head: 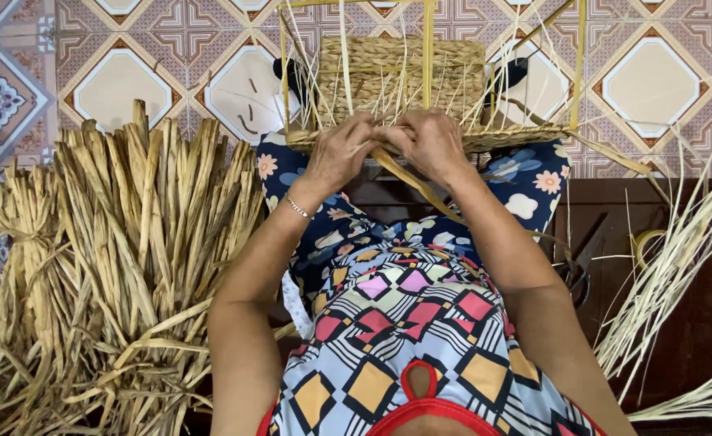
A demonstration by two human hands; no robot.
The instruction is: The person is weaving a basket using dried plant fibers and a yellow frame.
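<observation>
L hand (341, 153) is curled, fingers bent and pinching the dried flat strand (408, 182) at the near edge of the half-woven basket (400, 77); thin silver bracelet (298, 207) on its wrist. R hand (430, 145) is just beside it, knuckles almost touching, fingers also closed around the same strand where it meets the woven rim — the strand runs from both hands diagonally down toward the lap. Basket rests on the person's knees w/ a yellow wire frame (427, 48) standing up around it; far wall is woven partway up, thin pale stakes poking up and fanning out from the weave. Can't tell what's inside the basket, if anything — hands and stakes hide the interior. To the person's left, a big bundle of dried flat leaves (114, 266) lies on the floor, tied near one end. To the right, loose pale thin strips (663, 282) spread over a dark wooden surface (695, 323). Patterned tile floor (130, 48) beyond.
</observation>
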